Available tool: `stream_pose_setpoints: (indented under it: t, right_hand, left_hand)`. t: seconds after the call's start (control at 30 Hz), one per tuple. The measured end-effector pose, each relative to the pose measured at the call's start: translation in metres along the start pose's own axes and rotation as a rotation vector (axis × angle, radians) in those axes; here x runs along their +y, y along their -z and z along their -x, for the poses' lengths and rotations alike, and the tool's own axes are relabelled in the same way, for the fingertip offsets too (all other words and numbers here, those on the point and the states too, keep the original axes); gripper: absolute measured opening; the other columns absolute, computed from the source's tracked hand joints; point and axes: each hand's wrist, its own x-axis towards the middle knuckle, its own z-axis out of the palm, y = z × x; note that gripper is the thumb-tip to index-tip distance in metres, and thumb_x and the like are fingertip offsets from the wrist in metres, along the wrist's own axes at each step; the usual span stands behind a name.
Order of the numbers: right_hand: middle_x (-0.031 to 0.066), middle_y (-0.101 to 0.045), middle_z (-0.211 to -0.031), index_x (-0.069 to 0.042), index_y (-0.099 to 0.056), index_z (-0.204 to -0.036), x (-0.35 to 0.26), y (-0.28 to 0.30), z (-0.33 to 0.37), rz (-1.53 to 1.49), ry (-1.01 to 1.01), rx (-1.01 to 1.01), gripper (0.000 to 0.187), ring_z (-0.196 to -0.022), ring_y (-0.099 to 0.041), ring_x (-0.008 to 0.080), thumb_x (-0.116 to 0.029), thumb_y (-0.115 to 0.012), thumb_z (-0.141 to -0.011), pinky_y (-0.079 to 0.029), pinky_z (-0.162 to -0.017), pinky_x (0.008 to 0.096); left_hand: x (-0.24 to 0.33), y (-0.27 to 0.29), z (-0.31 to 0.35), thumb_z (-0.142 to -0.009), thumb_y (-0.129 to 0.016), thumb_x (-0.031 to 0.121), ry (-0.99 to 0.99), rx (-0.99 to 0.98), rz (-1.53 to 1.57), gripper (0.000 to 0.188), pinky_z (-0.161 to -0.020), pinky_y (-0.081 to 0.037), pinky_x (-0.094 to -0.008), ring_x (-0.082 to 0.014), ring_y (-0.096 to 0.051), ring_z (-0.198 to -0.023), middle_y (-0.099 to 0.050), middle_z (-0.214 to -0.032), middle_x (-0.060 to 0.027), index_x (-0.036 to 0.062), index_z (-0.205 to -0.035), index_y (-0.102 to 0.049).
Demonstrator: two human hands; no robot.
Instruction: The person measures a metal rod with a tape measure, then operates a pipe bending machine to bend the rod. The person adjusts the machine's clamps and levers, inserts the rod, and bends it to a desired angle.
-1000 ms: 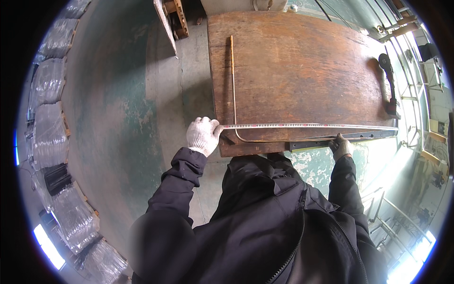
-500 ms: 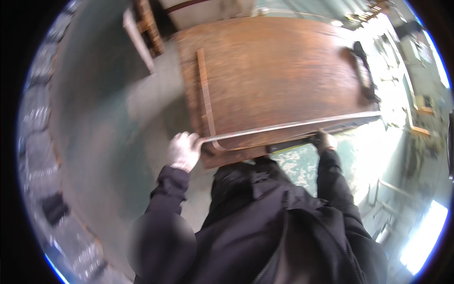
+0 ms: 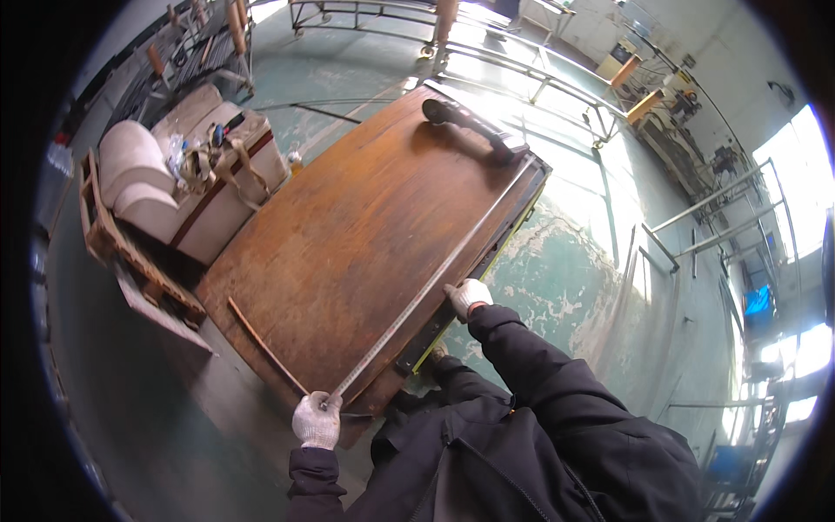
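A brown wooden tabletop (image 3: 322,252) lies in front of me. My gloved left hand (image 3: 316,421), at its near left corner, is closed on one end of a pale measuring tape (image 3: 417,300). The tape runs straight along the right side of the top to the far corner. My gloved right hand (image 3: 469,298) is at that right edge, its fingers curled over a dark bar with a yellow-green edge (image 3: 429,337); its fingertips reach the tabletop beside the tape. A thin wooden strip (image 3: 265,345) extends over the top to my left hand.
A black elongated power tool (image 3: 474,130) rests at the table's far end. Left of the table stands a pale padded seat (image 3: 143,174) with straps and small items on it. Metal frames on casters (image 3: 522,74) stand beyond. Worn green floor (image 3: 565,261) lies to the right.
My view has swung right, so the table now runs diagonally away. Both hands stay at the same edge, the left still on the tape's end.
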Motion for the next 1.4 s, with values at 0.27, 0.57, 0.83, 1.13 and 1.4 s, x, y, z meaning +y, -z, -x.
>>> stream_pose_setpoints:
  t: [0.27,0.57,0.83,1.13,1.4]
  right_hand:
    - [0.0287,-0.085,-0.112,0.007,-0.077,-0.133,0.036,0.016,0.031,-0.282,0.031,-0.084,0.067,-0.108,-0.084,0.0426,-0.055,-0.074,-0.107,-0.065,-0.096,0.0487]
    - [0.0149,-0.085,-0.089,0.003,-0.082,-0.116,0.218,0.102,0.055,-0.457,-0.035,-0.295,0.054,-0.081,-0.084,0.0293,-0.049,-0.076,-0.107,-0.066,-0.079,0.0454]
    - [0.0097,-0.085,-0.089,0.003,-0.081,-0.115,0.43,0.233,-0.013,-0.566,-0.372,-0.069,0.05,-0.073,-0.081,0.0206,-0.047,-0.079,-0.106,-0.065,-0.074,0.038]
    - [0.0152,-0.086,-0.095,0.001,-0.082,-0.116,0.558,0.38,-0.199,-0.737,-0.433,0.134,0.047,-0.086,-0.084,0.0273,-0.045,-0.081,-0.104,-0.066,-0.081,0.0419]
    - [0.02,-0.08,-0.088,0.008,-0.072,-0.128,0.739,0.442,-0.203,-1.149,-1.049,0.51,0.034,-0.069,-0.08,0.0328,-0.02,-0.079,-0.11,-0.066,-0.057,0.0475]
  left_hand:
    - [0.057,-0.063,-0.058,-0.097,-0.092,0.041,0.122,-0.091,0.086,0.039,-0.079,-0.063,-0.0479,-0.0369,-0.081,-0.084,-0.082,-0.088,-0.0192,0.0027,-0.1,-0.085]
    - [0.199,-0.171,-0.122,-0.092,-0.094,0.033,0.065,0.01,-0.222,0.039,-0.094,-0.063,-0.0551,-0.0449,-0.079,-0.105,-0.08,-0.108,-0.0243,0.0002,-0.11,-0.082]
    - [0.388,-0.237,-0.147,-0.097,-0.089,0.058,0.112,0.065,-0.671,0.087,-0.129,-0.045,-0.0647,-0.0422,-0.048,-0.159,-0.052,-0.168,-0.0218,0.0017,-0.159,-0.064]
    - [0.666,-0.447,-0.151,-0.102,-0.085,0.017,-0.644,-0.465,0.151,0.025,-0.102,-0.063,-0.048,-0.0389,-0.08,-0.112,-0.083,-0.118,-0.0209,0.0039,-0.124,-0.083]
    - [0.997,-0.657,-0.246,-0.097,-0.086,0.029,-0.866,-0.937,0.002,0.028,-0.094,-0.066,-0.046,-0.0372,-0.082,-0.107,-0.084,-0.111,-0.0157,0.0092,-0.117,-0.088]
